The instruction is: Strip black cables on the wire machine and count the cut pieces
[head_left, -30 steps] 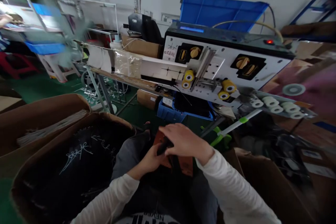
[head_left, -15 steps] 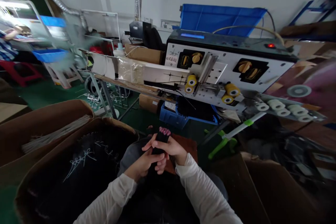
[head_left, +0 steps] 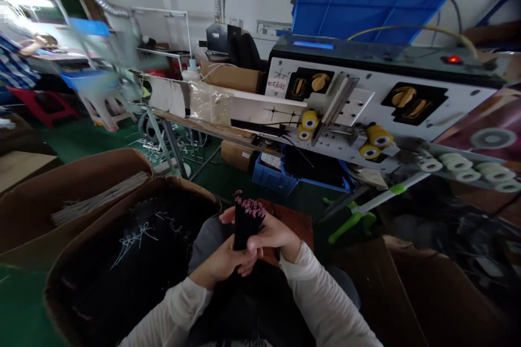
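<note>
A bundle of thin black wires (head_left: 245,230) with pinkish cut ends stands nearly upright in front of my lap. My left hand (head_left: 223,261) is closed around its lower part, the thumb lying across the front. From the other side my right hand (head_left: 274,236) grips the same bundle, its thumb close to the left one. Some fingers of both hands are hidden behind the wires. Left of my legs sits a cardboard box (head_left: 55,282) lined with black material, which holds a dark mass of wires (head_left: 150,282) with white ties on top.
A wire-processing machine (head_left: 382,73) with yellow rollers stands on the bench ahead. Blue bins (head_left: 273,178) lie under it. A green-footed stand (head_left: 354,222) and another cardboard box (head_left: 366,276) are at right. Far left, a person in a checked sleeve (head_left: 16,62) sits at a lit table.
The wire ends have spread apart and more of the bundle shows above my hands. My right hand has slid lower along it. The camera view has shifted slightly.
</note>
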{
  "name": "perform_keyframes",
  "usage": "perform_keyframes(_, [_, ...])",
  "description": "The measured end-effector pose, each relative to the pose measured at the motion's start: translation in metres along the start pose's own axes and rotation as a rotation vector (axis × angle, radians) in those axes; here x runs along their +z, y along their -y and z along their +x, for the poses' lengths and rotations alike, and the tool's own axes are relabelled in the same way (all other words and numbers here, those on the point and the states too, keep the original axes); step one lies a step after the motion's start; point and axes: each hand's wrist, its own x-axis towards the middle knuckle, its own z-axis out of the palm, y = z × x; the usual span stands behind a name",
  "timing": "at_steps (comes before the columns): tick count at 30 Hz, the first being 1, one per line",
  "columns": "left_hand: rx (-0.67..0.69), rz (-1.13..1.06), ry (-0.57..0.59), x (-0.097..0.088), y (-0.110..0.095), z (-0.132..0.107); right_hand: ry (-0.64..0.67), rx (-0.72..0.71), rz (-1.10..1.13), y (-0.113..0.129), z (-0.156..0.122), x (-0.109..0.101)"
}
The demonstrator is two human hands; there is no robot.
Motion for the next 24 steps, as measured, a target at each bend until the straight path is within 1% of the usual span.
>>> perform_keyframes(1, [0.0, -0.023, 0.006, 0.001, 0.002, 0.0, -0.061, -0.048, 0.014, 0.002, -0.005, -0.002])
perform_keyframes(3, [-0.009, -0.05, 0.016, 0.003, 0.006, -0.001, -0.261, -0.122, 0.0, 0.004, -0.018, -0.006])
perform_keyframes(5, [-0.028, -0.051, 0.04, 0.005, 0.007, -0.002, -0.479, -0.142, -0.119, 0.005, -0.031, -0.01])
perform_keyframes(6, [-0.042, -0.041, 0.056, 0.006, 0.008, -0.002, -0.556, -0.134, -0.203, 0.006, -0.037, -0.011])
perform_keyframes(7, [-0.055, -0.029, 0.071, 0.007, 0.009, -0.002, -0.599, -0.117, -0.29, 0.006, -0.043, -0.012])
perform_keyframes(8, [-0.066, -0.016, 0.082, 0.009, 0.009, -0.002, -0.614, -0.103, -0.374, 0.008, -0.047, -0.013])
perform_keyframes(10, [-0.082, 0.012, 0.084, 0.011, 0.011, -0.001, -0.587, -0.098, -0.519, 0.012, -0.054, -0.014])
perform_keyframes(14, [-0.103, 0.049, 0.079, 0.014, 0.014, 0.0, -0.523, -0.165, -0.68, 0.022, -0.061, -0.012])
perform_keyframes(18, [-0.115, 0.105, 0.076, 0.014, 0.015, 0.0, -0.557, -0.233, -0.717, 0.024, -0.065, -0.01])
perform_keyframes(24, [-0.144, 0.138, 0.092, 0.016, 0.014, -0.001, -0.511, -0.115, -0.684, 0.022, -0.067, -0.008])
